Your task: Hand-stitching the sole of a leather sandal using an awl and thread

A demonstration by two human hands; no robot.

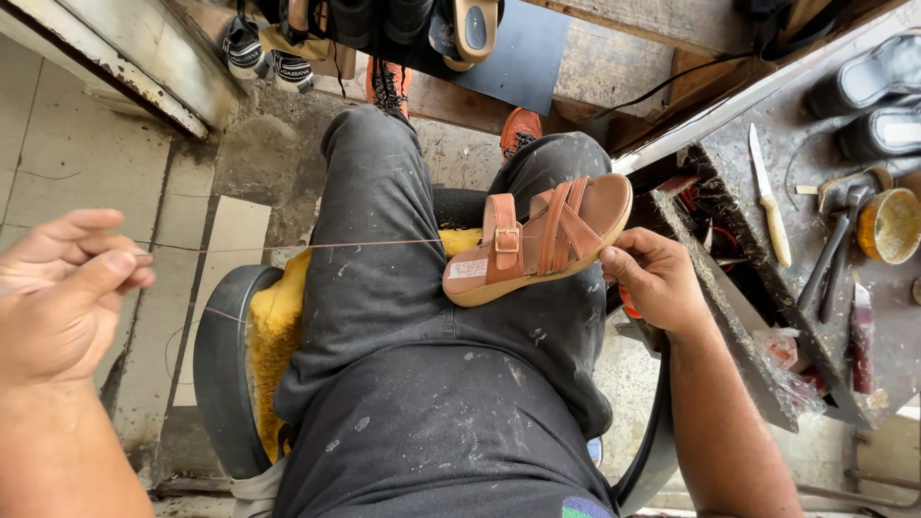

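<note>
Right hand (pixel 652 278) grips the heel end of a tan strappy sandal (pixel 542 240), fingers curled on the sole edge, thumb on top near the rim; sandal rests tilted on the right thigh, toe end pointing toward the left hand, buckle strap (pixel 506 240) facing up. Left hand (pixel 62 288) is out wide to the left, well apart from the sandal, thumb and forefinger pinched shut on a thin thread (pixel 288 247); other fingers loosely curled. Thread runs taut from the pinch straight across the left thigh to the sandal; can't tell exactly where it enters the shoe. Person is seated in grey paint-flecked trousers (pixel 413 364) on a black chair (pixel 216 364) with a yellow fuzzy cushion (pixel 273 326) just below the left hand's line. Beyond the right hand, to its outer side: a grimy workbench (pixel 863 317) with a pale-handled knife (pixel 770 197), a hammer (pixel 835 240), a small yellow glue pot (pixel 892 225) and a red-handled tool (pixel 861 336). Two dark shoes (pixel 878 101) sit at the far end of the bench. Orange shoes (pixel 520 129) on the feet, ahead of both hands.
</note>
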